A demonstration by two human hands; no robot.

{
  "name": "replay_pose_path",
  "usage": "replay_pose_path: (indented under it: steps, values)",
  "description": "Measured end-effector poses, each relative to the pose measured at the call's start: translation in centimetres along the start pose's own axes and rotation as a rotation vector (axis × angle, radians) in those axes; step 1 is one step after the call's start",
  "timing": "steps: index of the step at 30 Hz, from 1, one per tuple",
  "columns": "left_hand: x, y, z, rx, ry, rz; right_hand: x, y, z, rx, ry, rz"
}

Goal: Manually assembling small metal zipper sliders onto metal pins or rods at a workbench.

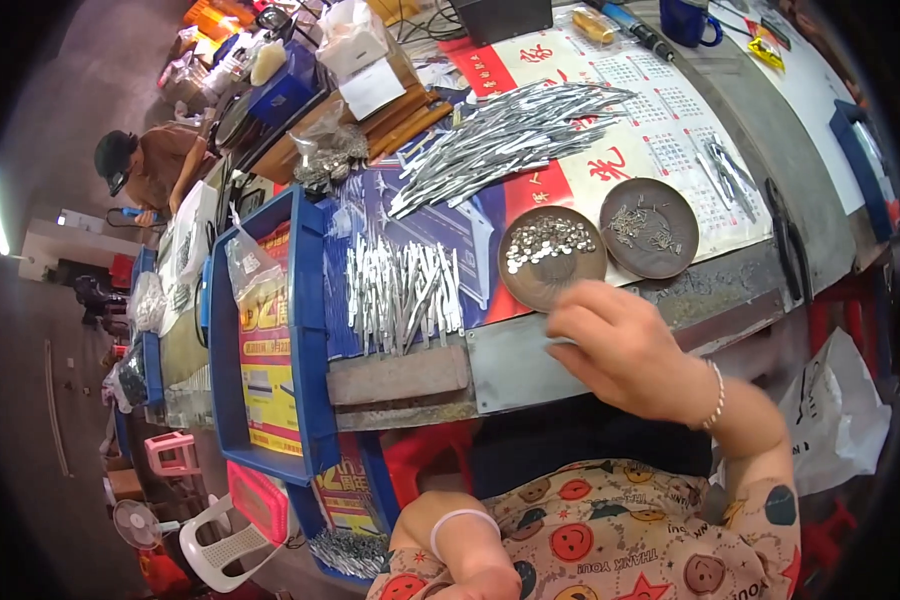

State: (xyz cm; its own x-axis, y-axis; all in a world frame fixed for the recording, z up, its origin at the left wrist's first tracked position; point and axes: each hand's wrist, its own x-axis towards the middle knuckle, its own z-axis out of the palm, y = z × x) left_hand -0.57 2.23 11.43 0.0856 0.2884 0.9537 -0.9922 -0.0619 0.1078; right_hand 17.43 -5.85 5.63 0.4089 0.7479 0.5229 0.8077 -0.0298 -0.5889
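Observation:
My right hand point(620, 352), with a beaded bracelet at the wrist, hovers over the near table edge just below a round brown dish point(530, 290). Its fingers are curled in toward the thumb; whatever they hold, if anything, is hidden. That dish carries many small shiny metal discs point(552, 240). Beside it on the right, a second brown dish point(660, 268) contains tiny metal pieces point(635, 224). Low in the picture my left hand point(490, 580) rests near my lap, a white bangle point(462, 517) on that arm; its fingers cannot be made out.
Thin metal strips form a large pile point(510, 140) and a smaller bunch point(402, 290) on the table. A blue tray point(320, 380) stands at the left, pliers point(788, 240) at the right. A blue mug point(688, 22) sits far back; another person point(165, 165) works at far left.

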Motion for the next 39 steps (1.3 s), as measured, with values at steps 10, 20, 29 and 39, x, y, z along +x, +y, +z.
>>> replay_pose_path:
  steps: [10, 20, 29, 39]
  values:
    - [0.8, 3.4, -2.0, 0.317, 0.242, 0.242, 10.9, 3.3, 9.3, -0.320, -0.493, -0.419]
    - [1.8, 3.5, -4.0, 0.191, 0.428, 0.281, 13.0, 3.6, 11.3, -0.487, -0.471, -0.617]
    - [-0.1, 6.2, -5.2, 0.012, 0.263, 0.109, 13.2, 3.8, 10.1, -0.410, -0.451, -0.490]
    - [0.4, 6.4, -4.1, -0.085, 0.280, 0.088, -0.2, -4.0, 2.9, -0.083, -0.244, -0.028]
